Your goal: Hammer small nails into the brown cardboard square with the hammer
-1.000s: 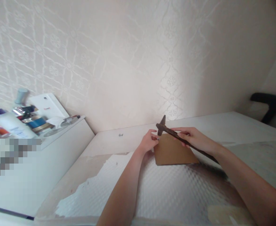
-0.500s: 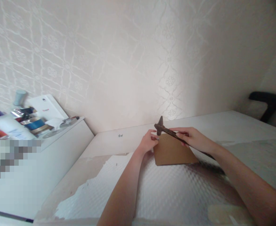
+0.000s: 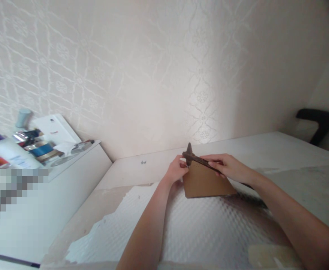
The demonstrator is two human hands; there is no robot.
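Note:
My right hand is closed round the handle of a small dark hammer. The hammer's head sits low over the top left corner of a brown cardboard piece. My left hand is pinched at that same corner, right under the hammer head; what it pinches is too small to make out. The cardboard lies flat on a white textured sheet that covers part of the pale table.
To the left stands a white shelf crowded with several bottles and tins. A patterned wall rises just behind the table. At the right edge is a black chair armrest. Two small dark bits lie on the table near the wall.
The hammer head has come down and slightly left, from above the cardboard's corner to just over my left fingertips. My left hand and the cardboard have stayed in place.

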